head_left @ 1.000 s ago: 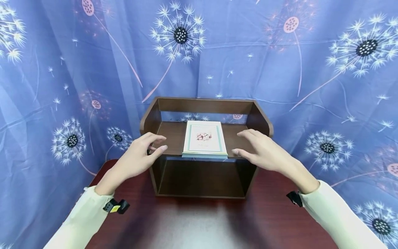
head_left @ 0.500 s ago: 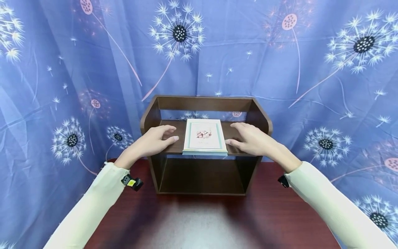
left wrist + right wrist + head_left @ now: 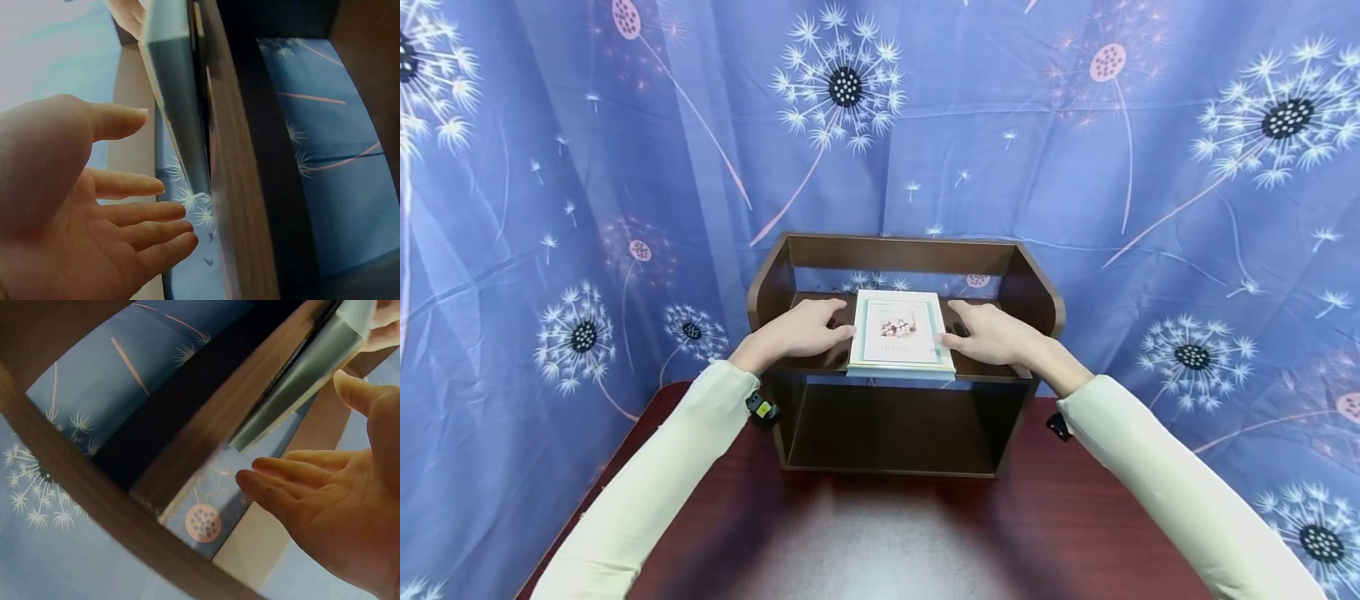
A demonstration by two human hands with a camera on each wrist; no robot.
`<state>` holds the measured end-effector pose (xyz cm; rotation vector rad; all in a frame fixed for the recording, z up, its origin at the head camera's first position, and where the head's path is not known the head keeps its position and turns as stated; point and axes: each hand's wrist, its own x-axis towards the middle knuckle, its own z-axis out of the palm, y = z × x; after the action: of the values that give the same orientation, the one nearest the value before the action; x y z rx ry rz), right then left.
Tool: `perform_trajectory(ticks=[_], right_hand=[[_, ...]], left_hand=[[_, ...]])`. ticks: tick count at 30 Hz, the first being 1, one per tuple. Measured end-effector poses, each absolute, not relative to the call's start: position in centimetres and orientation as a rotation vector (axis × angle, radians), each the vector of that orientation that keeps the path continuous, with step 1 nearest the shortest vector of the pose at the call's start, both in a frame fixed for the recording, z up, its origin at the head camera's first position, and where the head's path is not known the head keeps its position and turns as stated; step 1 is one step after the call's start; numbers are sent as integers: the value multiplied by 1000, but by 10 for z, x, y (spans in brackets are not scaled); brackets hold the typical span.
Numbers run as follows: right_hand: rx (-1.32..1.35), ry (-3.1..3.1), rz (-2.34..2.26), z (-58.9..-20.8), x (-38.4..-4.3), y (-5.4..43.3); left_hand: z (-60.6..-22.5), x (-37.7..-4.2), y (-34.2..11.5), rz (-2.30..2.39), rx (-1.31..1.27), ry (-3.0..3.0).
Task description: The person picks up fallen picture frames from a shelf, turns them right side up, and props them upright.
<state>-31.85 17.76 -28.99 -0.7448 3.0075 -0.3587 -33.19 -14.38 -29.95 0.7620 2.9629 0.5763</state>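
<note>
A book (image 3: 898, 329) with a white, teal-bordered cover and a flower picture lies flat on the upper board of a dark brown desktop shelf (image 3: 895, 252). Its front edge sticks out slightly past the board. My left hand (image 3: 801, 329) is at the book's left side, thumb tip right at the edge. On the other side, my right hand (image 3: 996, 335) has its thumb tip at the right edge. Both wrist views show the fingers extended: the left hand (image 3: 94, 206) points toward the book's pale green side (image 3: 178, 94), and the right hand (image 3: 331, 487) faces it likewise.
The shelf stands on a dark red table (image 3: 880, 533), with a lower compartment (image 3: 887, 429) under the book. Its side panels (image 3: 1033, 292) rise close outside each hand. A blue dandelion-print curtain (image 3: 970, 150) hangs behind and to the sides.
Both hands have moved inward and forward over the upper board, from beside the shelf's sides to the two edges of the book. The book has stayed in place on the shelf.
</note>
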Motion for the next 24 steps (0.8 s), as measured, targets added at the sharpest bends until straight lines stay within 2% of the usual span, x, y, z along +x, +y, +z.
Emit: perform_trajectory(ticks=[24], right_hand=[[-655, 2940, -246, -289, -347, 167]], left_hand=[[-299, -360, -123, 520, 679, 2871]])
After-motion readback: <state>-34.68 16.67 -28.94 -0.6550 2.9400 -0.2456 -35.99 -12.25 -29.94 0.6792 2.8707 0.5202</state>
